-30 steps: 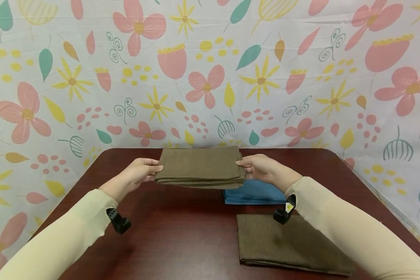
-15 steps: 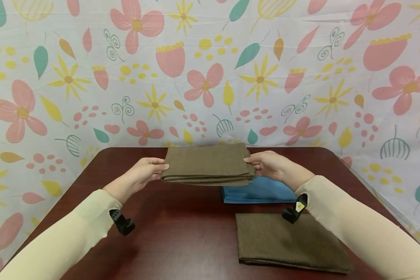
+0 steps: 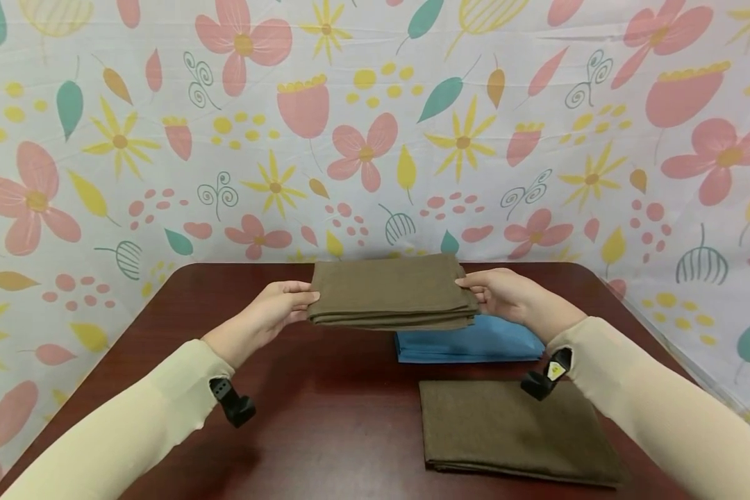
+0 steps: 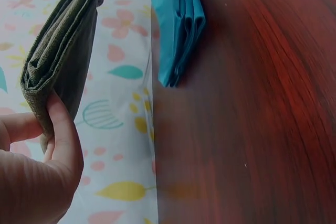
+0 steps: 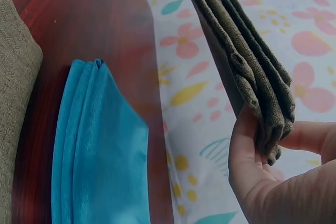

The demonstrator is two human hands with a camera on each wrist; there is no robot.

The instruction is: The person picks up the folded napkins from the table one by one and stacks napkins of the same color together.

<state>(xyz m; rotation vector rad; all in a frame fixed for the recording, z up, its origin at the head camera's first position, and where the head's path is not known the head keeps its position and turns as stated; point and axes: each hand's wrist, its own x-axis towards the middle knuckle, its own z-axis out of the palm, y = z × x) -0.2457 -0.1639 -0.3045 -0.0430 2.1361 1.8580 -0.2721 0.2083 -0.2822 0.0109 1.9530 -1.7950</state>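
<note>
A folded olive-brown cloth [image 3: 390, 288] hangs in the air above the back of the table, its layered edge facing me. My left hand [image 3: 275, 312] pinches its left end between thumb and fingers, and my right hand [image 3: 506, 298] pinches the right end. Seen from the left wrist, the fingers [image 4: 65, 135] press against the cloth's folded layers [image 4: 58, 51]. In the right wrist view the cloth [image 5: 241, 61] shows several stacked folds at the right hand [image 5: 283, 177]. Below and behind the held cloth lies a folded blue cloth [image 3: 469, 344], partly covered by it.
Another folded brown cloth [image 3: 512, 434] lies flat at the front right of the dark red wooden table [image 3: 325, 423]. A white curtain with a flower print [image 3: 375, 125] hangs right behind the table's back edge. Black wrist cameras [image 3: 234, 406] sit under both cuffs.
Both hands have carried the held brown cloth to the right and slightly upward, farther over the blue cloth. The blue cloth and the other brown cloth stay in place.
</note>
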